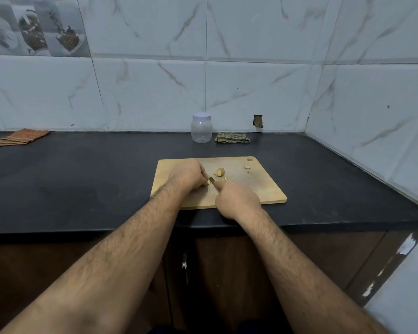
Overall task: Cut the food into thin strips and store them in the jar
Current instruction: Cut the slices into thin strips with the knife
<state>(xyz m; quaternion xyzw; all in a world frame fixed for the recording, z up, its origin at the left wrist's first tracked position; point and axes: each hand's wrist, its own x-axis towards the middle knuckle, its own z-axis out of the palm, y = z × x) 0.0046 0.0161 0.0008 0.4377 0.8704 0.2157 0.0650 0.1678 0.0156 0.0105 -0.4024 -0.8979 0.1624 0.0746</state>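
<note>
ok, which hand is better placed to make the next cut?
Right. The right hand grips the knife, blade beside the piece pinned by the left hand on the cutting board.

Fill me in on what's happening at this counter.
A person is cutting food on a wooden board. The left hand pins a small piece down while the right hand grips a knife at it. A larger chunk and a few cut bits lie on the board. The jar stands behind by the wall, lid on and apparently empty.
</note>
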